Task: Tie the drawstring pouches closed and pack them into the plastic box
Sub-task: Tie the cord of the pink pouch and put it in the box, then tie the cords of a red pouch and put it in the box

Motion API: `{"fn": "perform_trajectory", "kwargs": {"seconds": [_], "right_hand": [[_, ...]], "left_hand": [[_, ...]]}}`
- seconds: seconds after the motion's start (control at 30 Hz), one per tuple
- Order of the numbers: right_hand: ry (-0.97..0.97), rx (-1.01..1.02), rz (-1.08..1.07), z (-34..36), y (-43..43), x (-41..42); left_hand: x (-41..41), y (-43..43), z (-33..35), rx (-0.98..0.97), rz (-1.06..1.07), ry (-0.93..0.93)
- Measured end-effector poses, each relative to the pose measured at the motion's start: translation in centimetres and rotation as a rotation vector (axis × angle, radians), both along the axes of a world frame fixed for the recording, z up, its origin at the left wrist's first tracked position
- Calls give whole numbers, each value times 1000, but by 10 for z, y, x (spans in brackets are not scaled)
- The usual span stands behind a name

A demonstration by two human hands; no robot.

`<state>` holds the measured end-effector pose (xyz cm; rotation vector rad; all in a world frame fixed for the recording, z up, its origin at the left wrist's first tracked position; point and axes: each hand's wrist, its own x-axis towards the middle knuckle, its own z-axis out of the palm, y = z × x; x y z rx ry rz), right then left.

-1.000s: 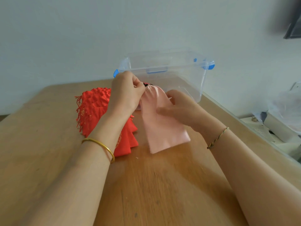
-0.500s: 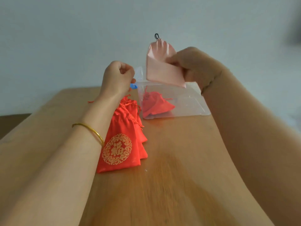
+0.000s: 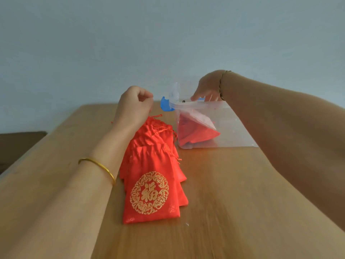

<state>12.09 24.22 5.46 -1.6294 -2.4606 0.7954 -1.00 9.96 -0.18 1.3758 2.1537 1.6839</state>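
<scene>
While satiny red pouches (image 3: 151, 184) lie flat, a clear box (image 3: 229, 133) stands beside.

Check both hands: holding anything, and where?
Left hand: curled, holding nothing visible. Right hand reaches into the clear plastic box over the pale pink fabric pouch; any grip is hidden.

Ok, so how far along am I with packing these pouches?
Done: one red pouch lies in the plastic box. In hand: the pink pouch leans inside it, with your right hand at the rim above; whether it grips the pouch, I can't tell. Left: the stack of red pouches on the table beside your left hand, not yet packed.
</scene>
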Motion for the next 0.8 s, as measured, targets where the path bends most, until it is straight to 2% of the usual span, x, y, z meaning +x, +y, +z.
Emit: {"fn": "perform_trajectory", "kwargs": {"seconds": [0.07, 0.17, 0.3, 0.37, 0.43, 0.53, 0.63, 0.73, 0.8], "right_hand": [[8, -23, 61, 7, -9, -2], [159, 45, 166, 14, -23, 0], [295, 172, 258, 18, -57, 2], [281, 272, 295, 15, -68, 1], [181, 330, 286, 10, -71, 0], [12, 252, 274, 3, -73, 1], [-62, 155, 258, 3, -74, 3], [10, 143, 252, 4, -72, 0], [174, 272, 226, 4, -72, -1]], "left_hand": [[-2, -4, -5, -24, -16, 1], [2, -15, -9, -92, -61, 25], [8, -37, -10, -267, -120, 203], [9, -49, -12, -324, -129, 258], [10, -56, -16, -359, -121, 272], [12, -64, -26, -386, -111, 284], [14, -66, -36, -399, -96, 387], [16, -66, -43, -412, -36, 485], [19, -67, -44, -400, -3, 509]]}}
